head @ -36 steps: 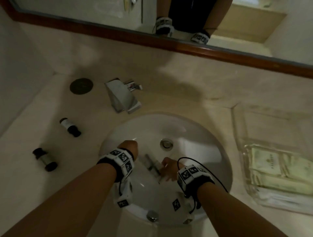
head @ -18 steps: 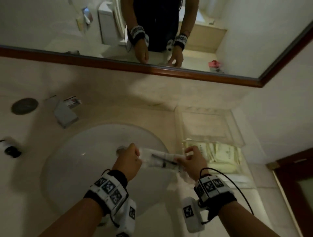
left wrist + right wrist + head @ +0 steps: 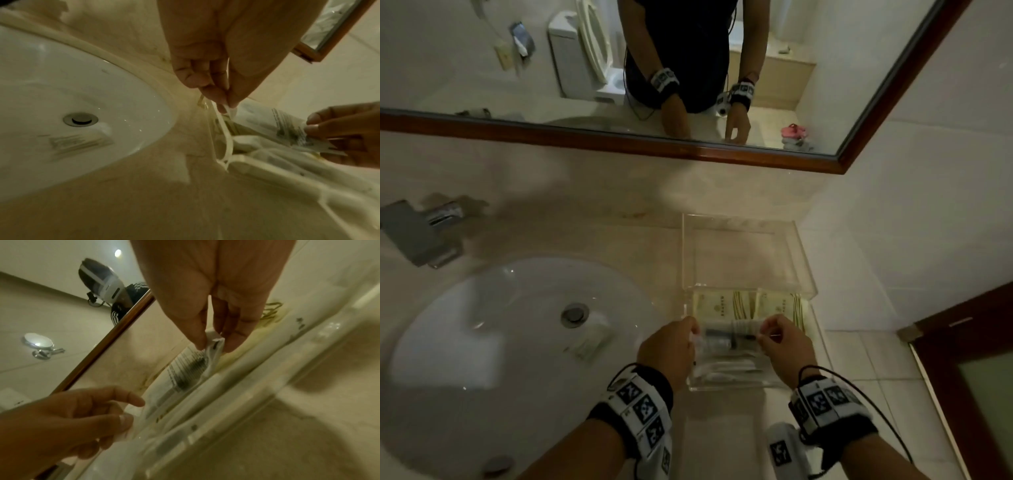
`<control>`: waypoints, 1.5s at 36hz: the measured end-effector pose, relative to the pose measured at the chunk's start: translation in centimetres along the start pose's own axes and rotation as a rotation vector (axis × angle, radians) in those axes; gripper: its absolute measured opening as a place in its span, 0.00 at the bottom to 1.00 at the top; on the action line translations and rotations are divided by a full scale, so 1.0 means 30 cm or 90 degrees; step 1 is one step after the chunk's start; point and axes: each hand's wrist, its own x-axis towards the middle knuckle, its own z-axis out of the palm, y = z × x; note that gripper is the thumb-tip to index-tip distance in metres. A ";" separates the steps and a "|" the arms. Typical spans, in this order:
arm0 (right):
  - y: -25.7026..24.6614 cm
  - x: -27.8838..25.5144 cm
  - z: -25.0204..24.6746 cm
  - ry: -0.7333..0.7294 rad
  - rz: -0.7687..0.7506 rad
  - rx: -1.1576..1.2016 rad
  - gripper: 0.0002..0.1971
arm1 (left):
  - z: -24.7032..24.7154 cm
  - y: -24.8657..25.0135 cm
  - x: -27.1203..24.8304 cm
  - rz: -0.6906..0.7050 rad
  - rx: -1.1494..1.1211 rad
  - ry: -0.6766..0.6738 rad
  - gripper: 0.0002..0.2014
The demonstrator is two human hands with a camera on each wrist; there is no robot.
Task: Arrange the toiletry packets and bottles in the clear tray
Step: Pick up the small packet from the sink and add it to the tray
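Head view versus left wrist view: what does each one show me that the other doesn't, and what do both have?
Only the head view shows the clear tray whole, its far half bare, two cream sachets lying across its middle, the faucet and the mirror.

Only the left wrist view shows close up how the left hand pinches one end of the packet between fingertips, low at the tray's near corner.

Both show the sink, its drain, and the right hand pinching the packet's other end.
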 end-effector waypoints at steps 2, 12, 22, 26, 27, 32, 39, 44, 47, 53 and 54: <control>0.016 0.007 0.001 -0.012 -0.012 -0.023 0.03 | 0.020 0.003 0.003 0.004 0.021 -0.013 0.13; 0.047 0.049 0.002 -0.052 -0.070 -0.190 0.06 | 0.052 0.034 0.043 -0.008 0.169 -0.039 0.14; 0.065 0.025 -0.027 -0.008 -0.089 -0.176 0.09 | 0.038 0.085 0.055 0.043 0.304 0.014 0.17; 0.083 0.040 -0.059 0.128 -0.132 -0.164 0.15 | 0.072 0.158 0.079 0.133 0.281 0.040 0.19; 0.089 0.048 -0.064 0.128 -0.124 -0.181 0.18 | 0.086 0.173 0.087 0.147 0.277 0.032 0.18; 0.130 0.094 -0.066 0.059 -0.049 -0.183 0.21 | 0.166 0.208 0.118 0.158 0.277 -0.029 0.18; 0.152 0.124 -0.053 0.069 -0.107 -0.137 0.23 | 0.208 0.214 0.148 0.162 0.297 -0.019 0.22; 0.147 0.147 -0.064 0.028 -0.170 -0.169 0.24 | 0.228 0.220 0.156 0.156 0.305 -0.012 0.24; 0.143 0.153 -0.072 0.007 -0.190 -0.190 0.25 | 0.229 0.222 0.154 0.151 0.318 -0.014 0.25; 0.125 0.134 -0.084 -0.023 -0.190 -0.230 0.24 | 0.211 0.234 0.158 0.128 0.322 -0.055 0.24; 0.120 0.127 -0.084 -0.016 -0.192 -0.235 0.24 | 0.205 0.237 0.157 0.127 0.317 -0.064 0.24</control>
